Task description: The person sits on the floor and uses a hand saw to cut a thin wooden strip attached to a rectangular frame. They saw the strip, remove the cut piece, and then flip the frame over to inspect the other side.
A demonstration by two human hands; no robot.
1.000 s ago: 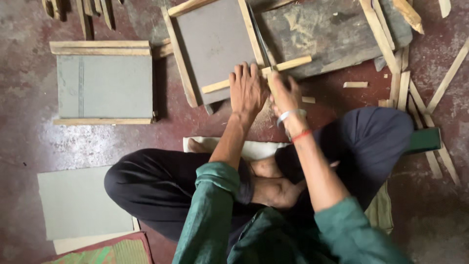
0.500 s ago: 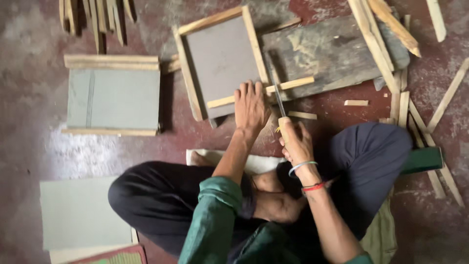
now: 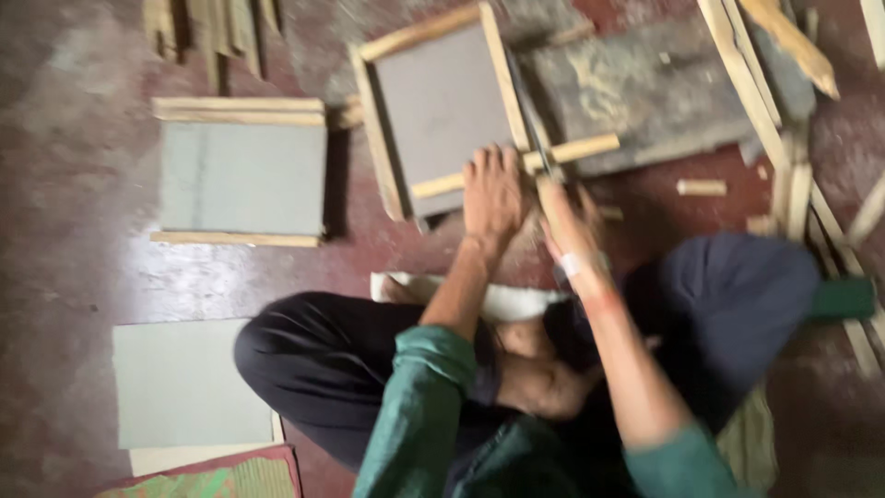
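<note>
A grey slate board in a wooden frame (image 3: 442,111) lies on the floor in front of me. My left hand (image 3: 491,192) presses flat on the frame's near wooden strip (image 3: 572,150). My right hand (image 3: 572,226) grips the wooden handle of a thin-bladed hand saw (image 3: 539,152), its blade resting across that strip just right of my left hand. I sit cross-legged in dark trousers and green sleeves. The picture is blurred by motion.
A second framed grey board (image 3: 241,175) lies to the left, plain grey sheets (image 3: 189,383) near my left knee. A worn wooden plank (image 3: 654,88) lies beyond the frame. Loose wooden strips (image 3: 784,111) are scattered on the right, a small offcut (image 3: 701,187) nearby.
My right hand has taken up the saw and set its blade on the frame's strip. My left hand stays pressed on the frame. The view has shifted a little.
</note>
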